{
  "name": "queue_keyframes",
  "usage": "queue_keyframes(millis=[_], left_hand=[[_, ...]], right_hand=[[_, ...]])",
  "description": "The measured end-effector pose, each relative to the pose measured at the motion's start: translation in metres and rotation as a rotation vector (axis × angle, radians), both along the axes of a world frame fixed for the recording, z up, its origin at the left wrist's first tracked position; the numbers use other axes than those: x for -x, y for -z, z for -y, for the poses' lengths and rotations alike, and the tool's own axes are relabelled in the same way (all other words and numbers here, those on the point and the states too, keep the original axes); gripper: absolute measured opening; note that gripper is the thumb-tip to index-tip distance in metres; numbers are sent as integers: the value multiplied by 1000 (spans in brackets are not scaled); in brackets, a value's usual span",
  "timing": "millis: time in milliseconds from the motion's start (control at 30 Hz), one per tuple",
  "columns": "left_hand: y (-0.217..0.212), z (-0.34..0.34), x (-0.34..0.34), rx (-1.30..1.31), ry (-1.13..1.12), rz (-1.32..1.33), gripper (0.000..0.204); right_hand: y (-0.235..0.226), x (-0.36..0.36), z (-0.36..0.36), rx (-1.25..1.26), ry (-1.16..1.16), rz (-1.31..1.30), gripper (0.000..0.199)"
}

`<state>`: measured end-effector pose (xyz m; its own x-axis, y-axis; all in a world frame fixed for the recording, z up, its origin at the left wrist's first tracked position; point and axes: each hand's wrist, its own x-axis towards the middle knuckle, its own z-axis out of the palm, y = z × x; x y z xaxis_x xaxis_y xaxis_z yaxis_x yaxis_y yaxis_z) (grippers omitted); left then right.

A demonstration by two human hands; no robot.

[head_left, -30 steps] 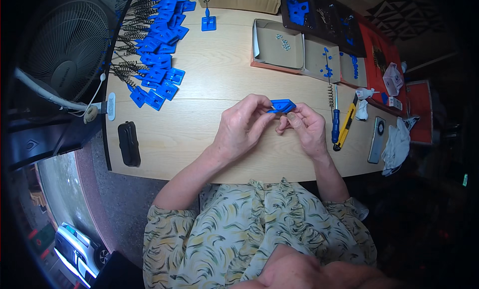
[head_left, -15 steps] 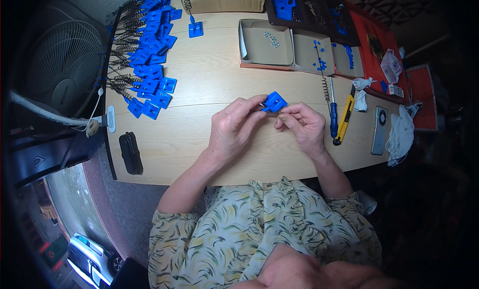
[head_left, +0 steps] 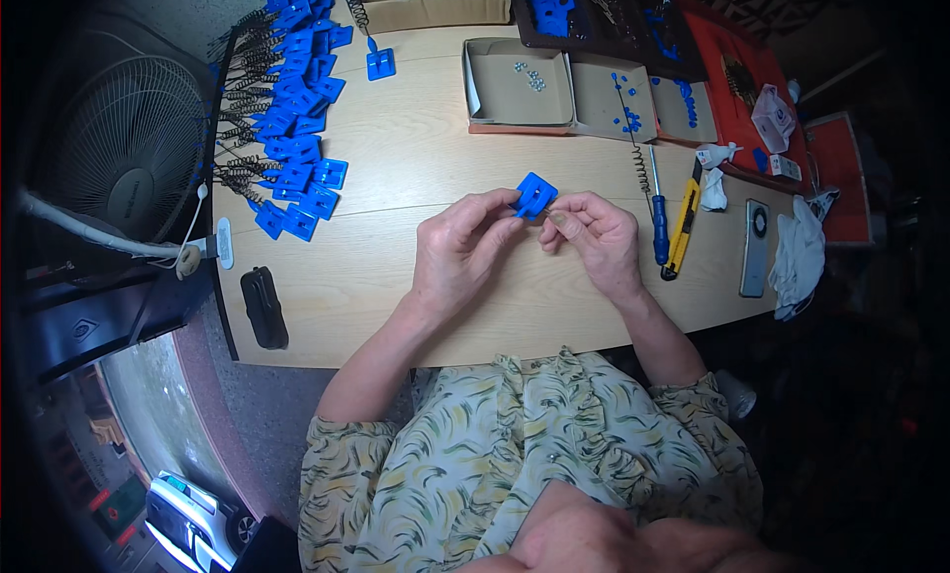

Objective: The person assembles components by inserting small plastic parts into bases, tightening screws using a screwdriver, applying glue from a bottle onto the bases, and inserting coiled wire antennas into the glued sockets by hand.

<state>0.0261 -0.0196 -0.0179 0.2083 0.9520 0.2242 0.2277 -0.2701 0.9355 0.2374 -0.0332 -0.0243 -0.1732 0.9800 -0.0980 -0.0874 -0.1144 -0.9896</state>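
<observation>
Over the middle of the table, a small square blue plastic part (head_left: 535, 194) sits between my two hands. My left hand (head_left: 461, 244) pinches its left edge between thumb and fingers. At its lower right edge, the thumb and forefinger of my right hand (head_left: 598, 241) are closed together; whatever they pinch is too small to make out. A similar blue part with a dark coil spring (head_left: 380, 63) lies farther off at the back. Many more blue parts with springs (head_left: 297, 128) are piled along the table's left side.
Shallow cardboard trays (head_left: 520, 128) hold small silver and blue pieces. To the right lie a blue-handled screwdriver (head_left: 660, 232), a yellow utility knife (head_left: 681, 232), a phone (head_left: 755, 248) and white gloves (head_left: 798, 261). A black case (head_left: 263, 308) is at the left, beside a fan (head_left: 129, 167).
The blue part has tilted and turned slightly in my fingers. Both hands stay close together, with my right fingertips shifted a little left. The whole view has shifted slightly.
</observation>
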Motion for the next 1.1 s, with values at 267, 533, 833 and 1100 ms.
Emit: queue_keyframes(millis=[267,533,833,1100], left_hand=[[6,2,-2,156,-2,31,26],[17,4,-1,269,-12,71,24],[11,1,-2,431,31,67,25],[2,1,-8,402,-35,1,23]], right_hand=[[-3,1,-2,28,2,-24,17],[-3,-2,-5,132,-51,-50,22],[-1,0,-1,165,-8,190,22],[1,5,0,97,17,243,20]])
